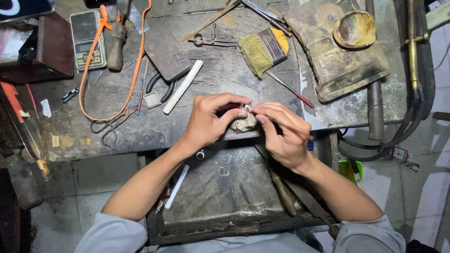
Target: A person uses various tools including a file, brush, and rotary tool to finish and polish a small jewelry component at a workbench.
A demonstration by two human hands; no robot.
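My left hand and my right hand meet at the front edge of a worn grey workbench. Between their fingertips sits a small silvery metal piece, pinched from both sides. Just under it is a tan, lumpy peg-like block that juts from the bench edge. My fingers hide most of the metal piece, so its exact shape is unclear. Below my hands lies an open dark metal drawer.
On the bench lie a yellow-bristled brush, a white stick, pliers, a small digital scale, an orange cord, a dark flat block and a scorched pad with a small dish. A torch pipe runs along the right.
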